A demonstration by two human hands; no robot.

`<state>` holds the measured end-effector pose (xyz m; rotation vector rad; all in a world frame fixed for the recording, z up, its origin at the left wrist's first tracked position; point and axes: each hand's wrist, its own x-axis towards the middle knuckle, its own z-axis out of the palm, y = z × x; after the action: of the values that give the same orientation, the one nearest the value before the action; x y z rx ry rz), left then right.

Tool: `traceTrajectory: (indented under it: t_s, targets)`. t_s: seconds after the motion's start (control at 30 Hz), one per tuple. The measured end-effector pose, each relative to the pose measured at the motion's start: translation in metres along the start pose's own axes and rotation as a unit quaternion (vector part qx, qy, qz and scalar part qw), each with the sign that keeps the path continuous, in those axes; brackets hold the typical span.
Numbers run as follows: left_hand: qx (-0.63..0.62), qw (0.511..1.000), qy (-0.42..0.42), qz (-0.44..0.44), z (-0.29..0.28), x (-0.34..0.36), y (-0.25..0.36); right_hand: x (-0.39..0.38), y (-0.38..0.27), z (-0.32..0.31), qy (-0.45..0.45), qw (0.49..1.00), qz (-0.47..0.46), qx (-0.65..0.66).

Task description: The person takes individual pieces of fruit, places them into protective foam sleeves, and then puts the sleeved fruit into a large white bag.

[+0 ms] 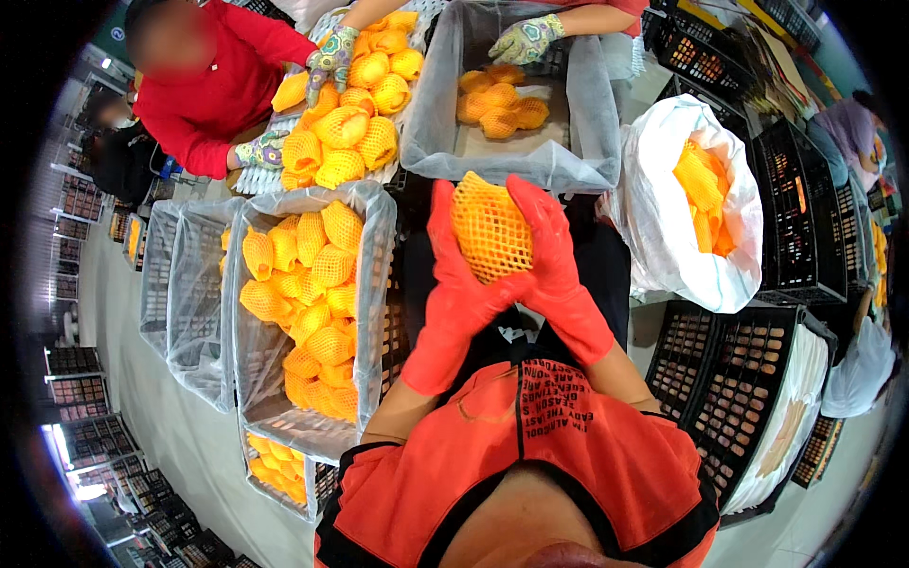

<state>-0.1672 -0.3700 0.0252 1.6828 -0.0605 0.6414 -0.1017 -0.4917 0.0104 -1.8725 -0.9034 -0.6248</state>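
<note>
Both my hands wear long red rubber gloves and hold one roundish piece, likely fruit, in a yellow foam net sleeve [490, 227] upright before my chest. My left hand [449, 289] is closed along its left side and underside. On its right side, my right hand [549, 248] curls with the thumb near the bottom. The net hides what lies inside. Just beyond my hands stands a crate lined with translucent plastic [604, 114], with several netted pieces [500, 102] at its bottom. To my left, another lined crate [248, 379] is heaped with netted pieces [317, 303].
Co-workers' patterned gloves [525, 41] reach into the far crate and over a netted pile [346, 128] at far left. An open white sack [653, 199] with yellow nets stands right. Black crates [724, 379] are nearer right; an empty-looking lined crate [185, 293] stands left.
</note>
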Motion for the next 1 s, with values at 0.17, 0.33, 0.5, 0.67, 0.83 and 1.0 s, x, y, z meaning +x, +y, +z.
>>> traceTrajectory:
  t_s: [0.17,0.33,0.5,0.67,0.83,1.0]
  targets:
    - [0.261,0.965,-0.022,0.034,-0.004,-0.006,0.018,0.003,0.000,0.004,0.003,0.999,-0.005,-0.031]
    - [0.348,0.929,-0.001,0.126,-0.014,-0.013,0.007,0.002,-0.003,0.004,-0.011,0.999,0.005,-0.032]
    - [0.377,0.910,-0.063,0.162,-0.022,-0.013,-0.010,-0.001,0.003,0.006,-0.047,0.998,0.006,-0.046]
    - [0.075,0.979,-0.029,-0.185,-0.035,0.002,-0.015,-0.006,0.001,-0.004,-0.141,0.986,0.068,0.058]
    - [-0.197,0.949,0.082,-0.232,-0.029,0.011,-0.010,-0.010,-0.002,-0.004,-0.161,0.973,0.101,0.129]
    - [-0.066,0.994,-0.034,-0.082,-0.028,0.003,-0.001,-0.012,0.003,-0.004,-0.155,0.961,0.153,0.171]
